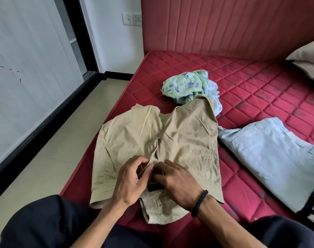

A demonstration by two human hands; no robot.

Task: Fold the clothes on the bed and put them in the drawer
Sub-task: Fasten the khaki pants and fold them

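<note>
Head view is showing the khaki shorts [152,140] lying flat on the red mattress [260,90], with the left hand [131,181] and right hand [177,179] both pinching the fly at the waistband. Folding is barely starting, I judge. Beyond the shorts a crumpled floral garment [185,85] is waiting; right of them pale blue shorts [270,154] are lying flat. No drawer is showing.

red quilted mattress [260,90] | khaki shorts [134,136] | floral garment [181,85] | pale-blue shorts [270,154] | pillow [308,56]
</note>
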